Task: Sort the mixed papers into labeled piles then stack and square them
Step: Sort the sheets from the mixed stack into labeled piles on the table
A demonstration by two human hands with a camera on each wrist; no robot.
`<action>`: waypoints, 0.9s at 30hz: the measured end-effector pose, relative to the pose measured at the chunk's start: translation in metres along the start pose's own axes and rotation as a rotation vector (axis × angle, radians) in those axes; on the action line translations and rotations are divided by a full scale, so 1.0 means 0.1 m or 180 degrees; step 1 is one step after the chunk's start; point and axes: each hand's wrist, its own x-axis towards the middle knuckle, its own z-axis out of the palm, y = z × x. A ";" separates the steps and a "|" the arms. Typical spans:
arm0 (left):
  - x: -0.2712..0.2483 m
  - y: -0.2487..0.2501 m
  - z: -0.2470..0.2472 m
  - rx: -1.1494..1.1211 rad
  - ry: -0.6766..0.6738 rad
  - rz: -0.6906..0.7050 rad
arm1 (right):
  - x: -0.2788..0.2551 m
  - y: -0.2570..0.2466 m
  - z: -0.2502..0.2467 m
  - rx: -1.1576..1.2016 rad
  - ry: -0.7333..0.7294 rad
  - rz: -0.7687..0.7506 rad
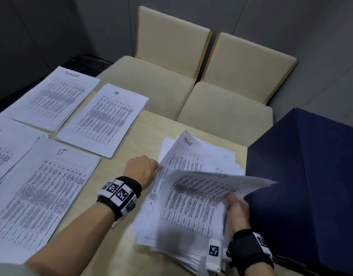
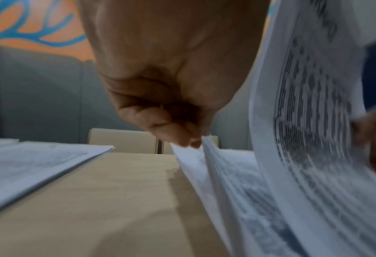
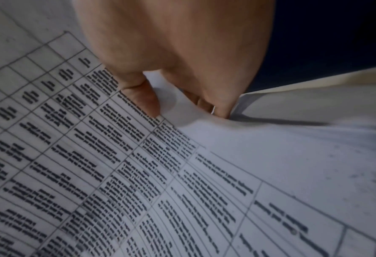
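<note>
A: Head view shows the mixed stack (image 1: 191, 196) on the tabletop (image 1: 119, 226), just left of a dark blue box (image 1: 303, 186). How will those sheets handle?

B: Light, thin and floppy, I'd judge. One sheet bends under its own weight and slides easily off its neighbours, so it wants a pinch at an edge or corner, not a flat push.

A: Where are the hands?

B: The left hand (image 1: 142, 169) sits at the stack's left edge, its fingers (image 2: 178, 137) curled and pinching the edge of a few lifted sheets. The right hand (image 1: 236, 208) is at the stack's right side, thumb on top and fingers (image 3: 220, 109) beneath, holding the right edge of the top sheet (image 1: 201, 196), which arches up off the stack.

A: So both hold paper?

B: Yes, neither is free. The raised sheet touches the right fingers only at its edge; the rest curves in the air above the stack.

A: And the sorted piles?

B: Four lie to the left: IT (image 1: 44, 196) nearest, HR (image 1: 105, 118) behind it, one farther back (image 1: 54, 96) with a heading I can't read, and one (image 1: 6, 146) cut off by the picture's left edge. All are well apart from both hands
</note>
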 end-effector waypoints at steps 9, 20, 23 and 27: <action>-0.08 -0.04 0.07 -0.3560 -0.0527 0.0624 | -0.03 -0.08 0.03 -0.0095 -0.0349 -0.0083; -0.03 -0.02 0.35 -0.3294 0.0205 -0.1117 | -0.18 -0.12 -0.06 -0.0065 -0.0375 -0.0334; -0.03 -0.04 0.42 -0.2780 0.0185 -0.1612 | -0.18 -0.11 -0.08 0.0048 -0.0456 -0.0401; -0.05 0.01 0.42 -0.2108 -0.0097 -0.1003 | -0.19 -0.11 -0.08 -0.0141 -0.0411 -0.0494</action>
